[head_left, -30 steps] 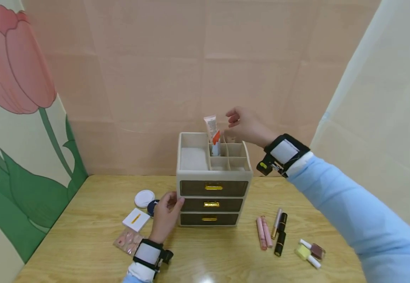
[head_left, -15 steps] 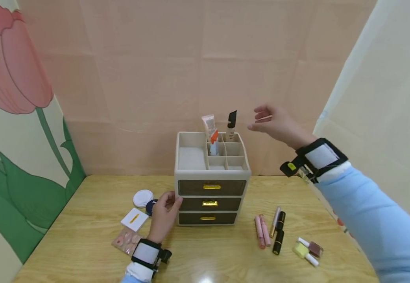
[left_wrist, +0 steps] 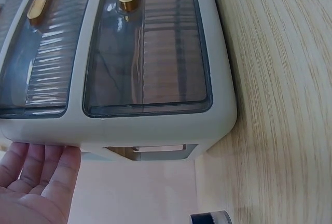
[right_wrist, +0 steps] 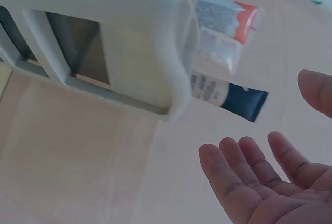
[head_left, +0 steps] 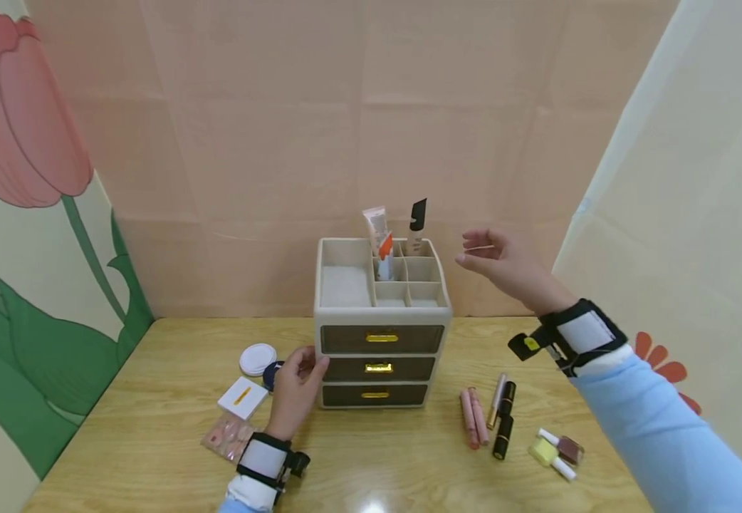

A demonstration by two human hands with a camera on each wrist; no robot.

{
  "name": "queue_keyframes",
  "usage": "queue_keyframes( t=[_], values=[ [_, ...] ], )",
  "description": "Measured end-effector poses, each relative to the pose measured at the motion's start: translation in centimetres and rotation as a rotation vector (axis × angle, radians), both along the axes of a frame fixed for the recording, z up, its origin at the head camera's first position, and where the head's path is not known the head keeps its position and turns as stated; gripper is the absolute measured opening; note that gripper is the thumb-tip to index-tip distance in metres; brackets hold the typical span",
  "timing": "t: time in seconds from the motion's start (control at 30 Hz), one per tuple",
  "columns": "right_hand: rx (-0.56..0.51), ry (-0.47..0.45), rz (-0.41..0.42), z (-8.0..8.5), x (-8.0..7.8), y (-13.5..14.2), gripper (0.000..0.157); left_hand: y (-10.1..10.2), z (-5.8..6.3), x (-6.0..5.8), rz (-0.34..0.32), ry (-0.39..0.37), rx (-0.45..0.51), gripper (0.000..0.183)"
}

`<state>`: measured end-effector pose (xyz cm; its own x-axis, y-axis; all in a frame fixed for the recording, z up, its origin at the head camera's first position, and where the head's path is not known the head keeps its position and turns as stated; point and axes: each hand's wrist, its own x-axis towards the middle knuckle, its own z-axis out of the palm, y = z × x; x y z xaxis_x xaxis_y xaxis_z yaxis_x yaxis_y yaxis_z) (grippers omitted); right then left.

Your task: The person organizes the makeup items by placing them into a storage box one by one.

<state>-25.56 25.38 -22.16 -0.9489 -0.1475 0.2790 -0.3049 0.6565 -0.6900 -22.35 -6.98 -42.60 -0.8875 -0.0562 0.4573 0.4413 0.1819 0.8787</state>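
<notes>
A cream cosmetics organizer (head_left: pixel 380 313) with three dark drawers stands on the table. My left hand (head_left: pixel 297 395) rests against its left side; in the left wrist view, nearly straight fingers (left_wrist: pixel 59 175) touch the side wall. My right hand (head_left: pixel 505 263) is in the air to the right of the organizer, with nothing in it and the fingers loosely bent. In the top compartments stand a pale pink tube (head_left: pixel 375 221), a tube with an orange-red top (head_left: pixel 385 249) and a black-capped tube (head_left: pixel 417 217). The right wrist view shows the black-capped tube (right_wrist: pixel 228 97) apart from my fingers.
Left of the organizer lie a white round compact (head_left: pixel 258 359), a partly hidden dark blue round item (head_left: pixel 271 375), a white box (head_left: pixel 243 397) and a pink palette (head_left: pixel 226 436). On the right are pink tubes (head_left: pixel 473 418), black tubes (head_left: pixel 503 420) and two nail polish bottles (head_left: pixel 557 452).
My right hand has moved away from the black-capped tube, first to the right and then down. The tube stays upright in the back right compartment. My left hand keeps its place.
</notes>
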Motion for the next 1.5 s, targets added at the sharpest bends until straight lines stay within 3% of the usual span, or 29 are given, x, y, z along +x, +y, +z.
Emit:
queue_keyframes(
  t=[0.43,0.6,0.7,0.83,1.1,1.33,1.5],
  values=[
    [-0.205,-0.026,0.068,-6.5,0.8,-0.6,0.049,-0.2,0.0,0.0,0.003,-0.017,-0.007,0.020],
    [-0.305,0.022,0.125,-8.6,0.4,-1.3,0.050,-0.5,-0.2,0.1,0.018,-0.021,-0.008,0.020],
    [-0.333,0.044,0.138,-9.5,0.3,-1.7,0.048,-0.7,-1.9,-1.0,0.027,-0.021,-0.001,0.023],
    [-0.331,0.060,0.110,-10.3,0.3,-2.1,0.046,-1.0,-4.0,-2.2,0.032,-0.022,0.000,0.026],
    [-0.444,0.064,0.086,-11.0,0.4,-3.2,0.045,-1.5,-3.9,-2.2,0.025,-0.018,0.000,0.028],
    [-0.548,0.077,0.119,-11.4,0.1,-4.4,0.046,-2.3,-3.9,-2.1,0.038,0.023,0.001,0.024],
    [-0.568,0.070,0.097,-11.7,0.2,-4.5,0.048,-2.1,-3.8,-2.2,0.047,0.038,-0.012,0.023]
  ],
)
